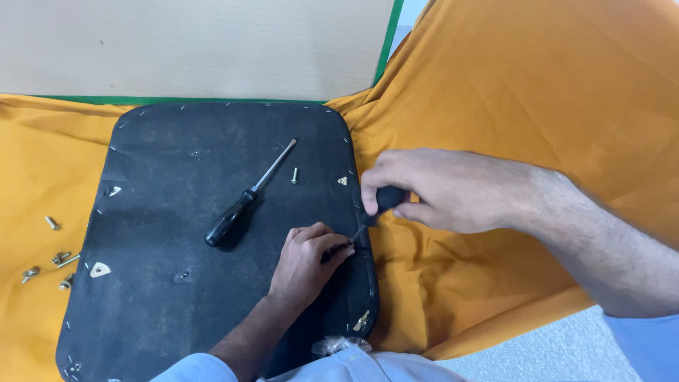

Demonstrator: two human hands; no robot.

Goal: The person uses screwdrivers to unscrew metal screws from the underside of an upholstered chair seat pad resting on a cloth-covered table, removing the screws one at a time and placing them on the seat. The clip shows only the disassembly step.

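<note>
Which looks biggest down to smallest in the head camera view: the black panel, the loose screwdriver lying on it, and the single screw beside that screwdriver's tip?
1. Black panel, by far the largest.
2. Loose screwdriver, lying across the panel.
3. Single screw, tiny.
All lie on one surface, so nearness hardly skews this.

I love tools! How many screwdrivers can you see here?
2. One black-handled screwdriver lies loose on the black panel. The second screwdriver is gripped in the right hand, its tip by the left hand at the panel's edge. Others may be hidden.

Pale blue sleeves, apparently rolled up
</note>
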